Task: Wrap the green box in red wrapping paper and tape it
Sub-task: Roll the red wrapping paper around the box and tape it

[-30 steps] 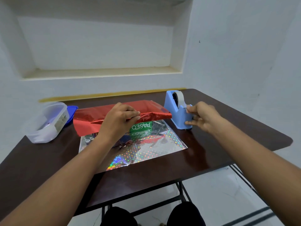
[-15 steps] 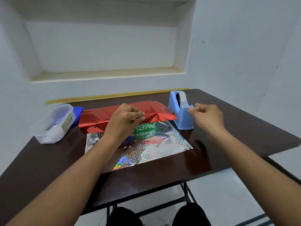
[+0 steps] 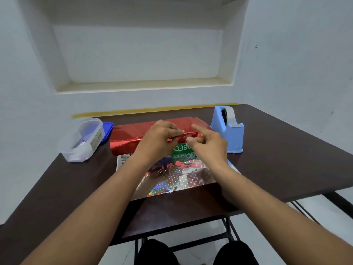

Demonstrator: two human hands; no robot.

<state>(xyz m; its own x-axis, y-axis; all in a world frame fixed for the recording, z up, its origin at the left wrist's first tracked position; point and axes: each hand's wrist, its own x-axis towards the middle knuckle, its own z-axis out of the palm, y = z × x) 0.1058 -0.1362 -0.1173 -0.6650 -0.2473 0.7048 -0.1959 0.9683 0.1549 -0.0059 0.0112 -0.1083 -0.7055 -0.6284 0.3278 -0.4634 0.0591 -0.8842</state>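
The green box (image 3: 182, 148) lies at table centre, long axis running nine to three o'clock, its printed face toward six, the red wrapping paper (image 3: 133, 134) folded over its top. The left hand (image 3: 158, 140) pinches the paper's edge there. The right hand (image 3: 208, 148), at three o'clock and equally near, curls thumb to fingertips; whether tape is between them I cannot tell.

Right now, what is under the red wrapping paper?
The green box; only its near face shows below the paper's edge. The rest is covered by paper and both hands.
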